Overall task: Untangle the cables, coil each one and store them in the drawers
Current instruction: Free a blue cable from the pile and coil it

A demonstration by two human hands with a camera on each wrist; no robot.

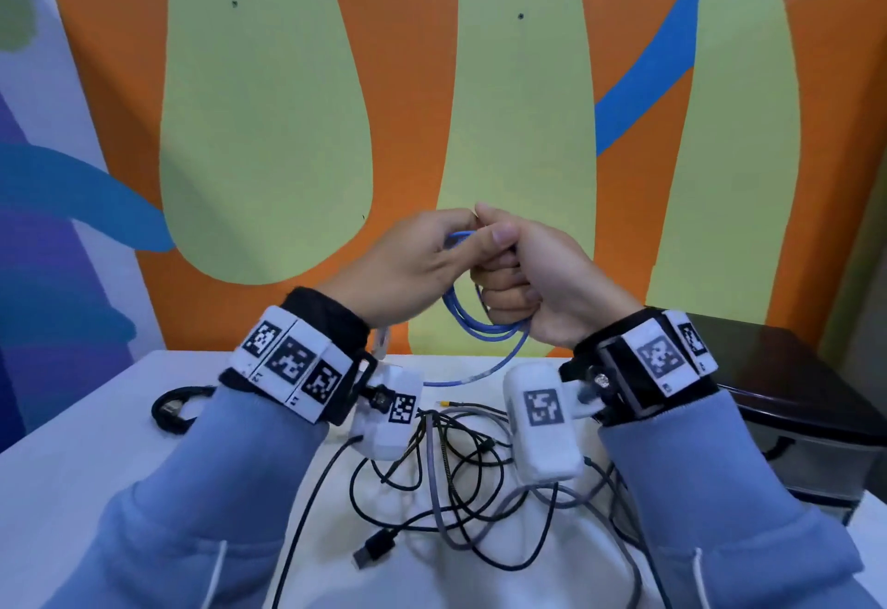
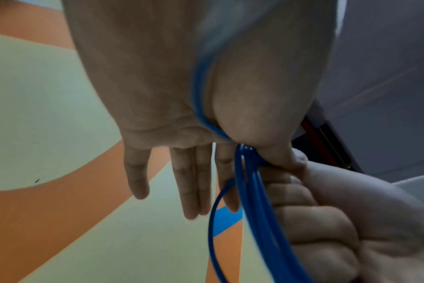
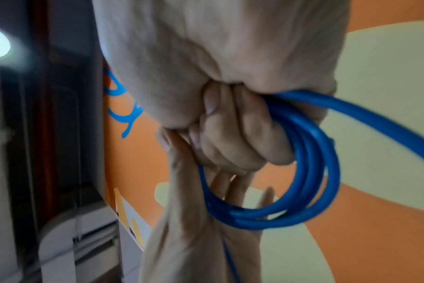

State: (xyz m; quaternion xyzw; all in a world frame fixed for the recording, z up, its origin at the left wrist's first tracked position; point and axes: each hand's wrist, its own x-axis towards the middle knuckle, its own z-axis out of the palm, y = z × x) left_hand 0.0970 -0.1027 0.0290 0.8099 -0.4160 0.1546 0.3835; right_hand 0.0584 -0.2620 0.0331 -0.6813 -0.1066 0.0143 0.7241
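Note:
A blue cable point(image 1: 480, 332) is wound into a small coil held in the air above the white table point(image 1: 86, 445). My right hand point(image 1: 523, 282) is a fist round the coil's loops point(image 3: 310, 172). My left hand point(image 1: 427, 253) meets it from the left. Its thumb pinches the strands point(image 2: 252, 191) against the index finger, while its other fingers point(image 2: 191, 181) stay straight. The cable's loose tail point(image 1: 461, 378) hangs down to the table. Beneath my wrists lies a tangle of black and grey cables point(image 1: 456, 479).
A coiled black cable point(image 1: 175, 409) lies apart at the table's left. A black USB plug point(image 1: 374, 546) points out of the tangle's near side. A dark-topped drawer unit point(image 1: 806, 416) stands at the right. A painted wall rises right behind the table.

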